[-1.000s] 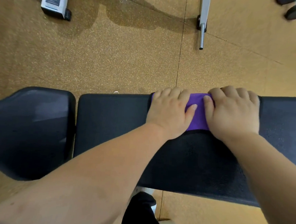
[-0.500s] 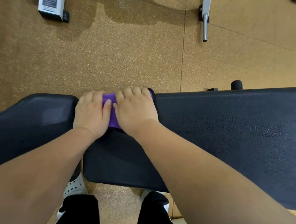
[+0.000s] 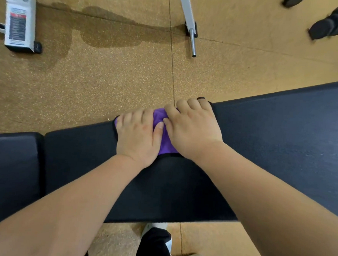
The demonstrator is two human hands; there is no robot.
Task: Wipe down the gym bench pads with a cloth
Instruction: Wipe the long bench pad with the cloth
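Note:
A long black bench pad [image 3: 281,137] runs across the view, with a second, shorter black pad [image 3: 11,166] at its left end. A purple cloth [image 3: 164,139] lies on the long pad near its far edge. My left hand [image 3: 138,137] presses flat on the cloth's left part. My right hand [image 3: 193,131] presses on its right part, fingers curled over the pad's far edge. Most of the cloth is hidden under both hands.
The floor is tan speckled rubber [image 3: 108,75] with a dark wet patch [image 3: 110,32]. A white machine foot [image 3: 20,18] stands at the far left, a grey frame with a chrome peg [image 3: 192,41] at the far middle, dark weights [image 3: 330,24] at the far right. My shoe [image 3: 155,228] shows below the bench.
Both hands slid the cloth left to the long pad's left end, then back to the right along its far edge. The view shifted with them.

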